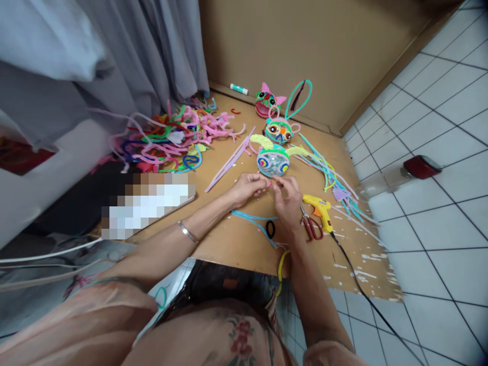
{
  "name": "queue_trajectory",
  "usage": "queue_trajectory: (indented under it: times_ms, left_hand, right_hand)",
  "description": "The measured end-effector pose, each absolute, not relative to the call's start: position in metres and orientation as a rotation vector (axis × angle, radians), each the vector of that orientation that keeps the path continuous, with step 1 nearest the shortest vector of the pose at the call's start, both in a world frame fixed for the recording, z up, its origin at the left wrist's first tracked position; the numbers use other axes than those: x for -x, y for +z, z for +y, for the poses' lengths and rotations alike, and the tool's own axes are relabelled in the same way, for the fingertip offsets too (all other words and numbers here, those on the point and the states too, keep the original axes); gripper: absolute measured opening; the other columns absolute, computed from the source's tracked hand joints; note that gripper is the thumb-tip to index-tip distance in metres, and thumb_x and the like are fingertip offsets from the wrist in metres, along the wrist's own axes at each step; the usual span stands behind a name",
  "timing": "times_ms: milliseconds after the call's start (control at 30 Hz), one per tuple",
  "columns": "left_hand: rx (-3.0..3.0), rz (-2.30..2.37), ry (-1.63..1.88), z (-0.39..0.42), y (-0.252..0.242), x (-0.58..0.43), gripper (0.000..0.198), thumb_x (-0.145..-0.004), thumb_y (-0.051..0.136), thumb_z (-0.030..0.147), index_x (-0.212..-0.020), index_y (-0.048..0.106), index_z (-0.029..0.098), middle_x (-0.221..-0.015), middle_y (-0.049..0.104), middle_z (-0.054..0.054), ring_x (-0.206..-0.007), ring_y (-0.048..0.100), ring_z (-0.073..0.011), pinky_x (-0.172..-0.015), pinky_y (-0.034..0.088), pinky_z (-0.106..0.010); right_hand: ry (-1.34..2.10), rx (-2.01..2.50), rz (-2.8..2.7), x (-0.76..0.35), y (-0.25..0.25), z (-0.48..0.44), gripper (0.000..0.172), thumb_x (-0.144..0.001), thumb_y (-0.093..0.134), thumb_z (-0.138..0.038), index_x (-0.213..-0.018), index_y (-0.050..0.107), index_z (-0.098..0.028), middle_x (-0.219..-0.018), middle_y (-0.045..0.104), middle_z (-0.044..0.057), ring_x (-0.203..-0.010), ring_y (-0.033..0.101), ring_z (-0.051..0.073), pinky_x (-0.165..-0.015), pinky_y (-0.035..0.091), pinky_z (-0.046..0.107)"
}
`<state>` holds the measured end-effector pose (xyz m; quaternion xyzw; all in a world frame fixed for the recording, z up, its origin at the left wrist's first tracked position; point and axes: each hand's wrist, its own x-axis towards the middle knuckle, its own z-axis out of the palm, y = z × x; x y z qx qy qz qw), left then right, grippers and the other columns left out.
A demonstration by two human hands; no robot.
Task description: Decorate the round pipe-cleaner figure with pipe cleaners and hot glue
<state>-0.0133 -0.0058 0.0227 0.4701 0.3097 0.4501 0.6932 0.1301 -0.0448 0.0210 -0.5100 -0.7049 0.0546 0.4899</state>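
Note:
My left hand (249,188) and my right hand (286,197) meet over the board, fingers pinched together. Between their fingertips shows a tiny bright pink piece of pipe cleaner (270,183), mostly hidden by the fingers. Just beyond them stands a clear round lantern (273,163) with ringed pipe-cleaner eyes, a green and pink band and pale yellow horns. Under my right wrist lie blue pipe cleaners (251,216) and a black pipe-cleaner ring (270,229). To its right rest red-handled scissors (313,230) and a yellow hot glue gun (322,209).
Two decorated heads, one with a teal loop (279,131) and one with pink ears (266,103), stand behind. A tangled pipe-cleaner pile (171,134) fills the left. Straight pipe cleaners (324,168) lie right. A glue stick (239,89) and a power cord (354,274) are nearby.

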Motion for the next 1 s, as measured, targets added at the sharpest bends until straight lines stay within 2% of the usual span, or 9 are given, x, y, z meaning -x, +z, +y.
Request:
queue_trajectory:
  times_ms: [233, 533, 767, 900, 1000]
  left_hand:
    - [-1.062, 0.704, 0.997, -0.006, 0.025, 0.014, 0.016, -0.06, 0.067, 0.028, -0.059, 0.061, 0.013, -0.047, 0.046, 0.005, -0.044, 0.034, -0.004, -0.047, 0.023, -0.021]
    - [-1.07, 0.801, 1.135, -0.008, 0.024, 0.011, 0.013, -0.058, 0.062, 0.027, -0.059, 0.06, 0.014, -0.046, 0.045, 0.006, -0.045, 0.033, -0.0046, -0.047, 0.023, -0.02]
    - [-1.103, 0.873, 1.213, -0.009, 0.011, 0.005, 0.016, -0.063, 0.065, 0.029, -0.063, 0.062, 0.013, -0.054, 0.054, 0.004, -0.048, 0.041, -0.0057, -0.048, 0.03, -0.019]
    - [-1.037, 0.772, 1.134, -0.008, 0.011, 0.004, 0.02, -0.064, 0.07, 0.031, -0.064, 0.064, 0.012, -0.053, 0.054, 0.003, -0.047, 0.041, -0.0055, -0.048, 0.031, -0.019]
    - [-0.983, 0.723, 1.089, -0.007, 0.015, 0.005, 0.022, -0.067, 0.071, 0.032, -0.065, 0.065, 0.011, -0.06, 0.06, -0.001, -0.051, 0.047, -0.0064, -0.049, 0.035, -0.019]
  right_hand:
    - [0.053, 1.247, -1.773, -0.13, 0.024, -0.046, 0.02, -0.093, 0.051, -0.025, -0.093, 0.071, -0.024, -0.086, 0.065, 0.004, -0.087, 0.061, 0.019, -0.082, 0.043, 0.036]
    - [0.24, 1.226, -1.607, -0.12, 0.015, -0.045, 0.015, -0.089, 0.055, -0.028, -0.091, 0.07, -0.023, -0.088, 0.067, 0.004, -0.087, 0.063, 0.019, -0.082, 0.05, 0.035]
    - [0.218, 1.254, -1.549, -0.117, 0.012, -0.044, 0.011, -0.084, 0.06, -0.026, -0.087, 0.07, -0.022, -0.084, 0.067, 0.003, -0.082, 0.063, 0.019, -0.079, 0.051, 0.034]
    - [0.27, 1.228, -1.544, -0.122, 0.015, -0.043, 0.01, -0.083, 0.063, -0.026, -0.085, 0.071, -0.021, -0.083, 0.067, 0.003, -0.082, 0.063, 0.018, -0.078, 0.051, 0.033]
    - [0.282, 1.232, -1.516, -0.123, 0.018, -0.042, 0.011, -0.084, 0.063, -0.028, -0.084, 0.072, -0.021, -0.081, 0.067, 0.003, -0.08, 0.063, 0.017, -0.076, 0.052, 0.032]
